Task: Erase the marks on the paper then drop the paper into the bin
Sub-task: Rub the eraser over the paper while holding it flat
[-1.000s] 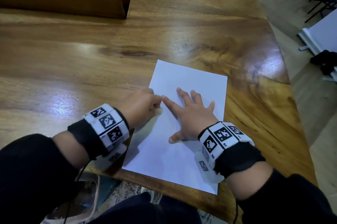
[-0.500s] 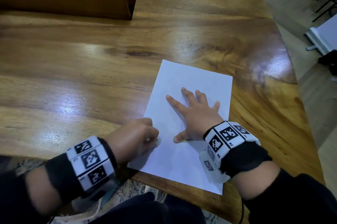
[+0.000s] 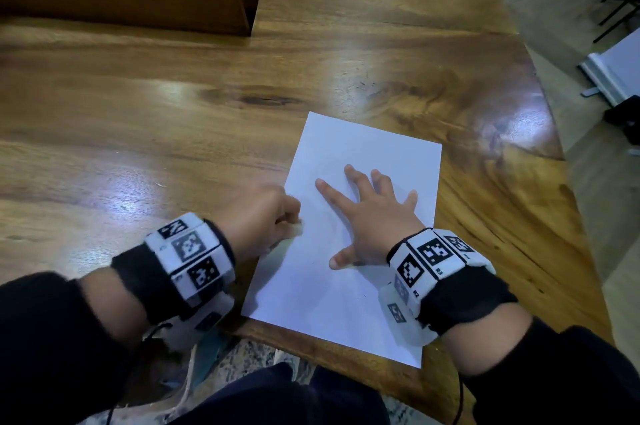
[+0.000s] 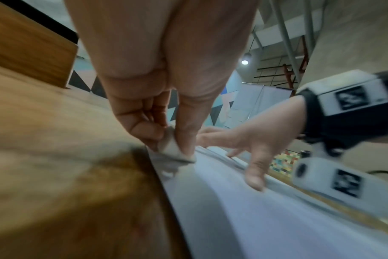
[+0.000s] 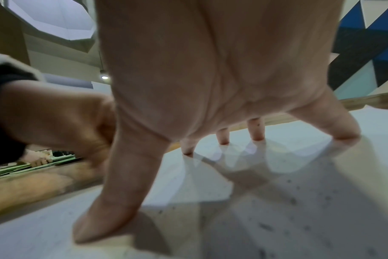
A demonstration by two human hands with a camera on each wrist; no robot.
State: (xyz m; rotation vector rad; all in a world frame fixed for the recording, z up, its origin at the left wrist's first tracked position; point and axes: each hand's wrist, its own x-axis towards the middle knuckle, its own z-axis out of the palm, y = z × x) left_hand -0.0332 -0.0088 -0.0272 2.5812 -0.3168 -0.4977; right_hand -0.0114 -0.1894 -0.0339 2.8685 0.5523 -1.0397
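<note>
The right hand (image 3: 372,220) lay spread flat on the white paper (image 3: 349,303), pinning it. At its nine o'clock, the left hand (image 3: 258,222) pinched an eraser (image 4: 174,150) on the sheet's left edge. No bin showed.

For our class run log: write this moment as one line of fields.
step: erasing | left hand: pinches eraser at paper left edge | right hand: fingers spread, pressing paper | bin: not seen
</note>
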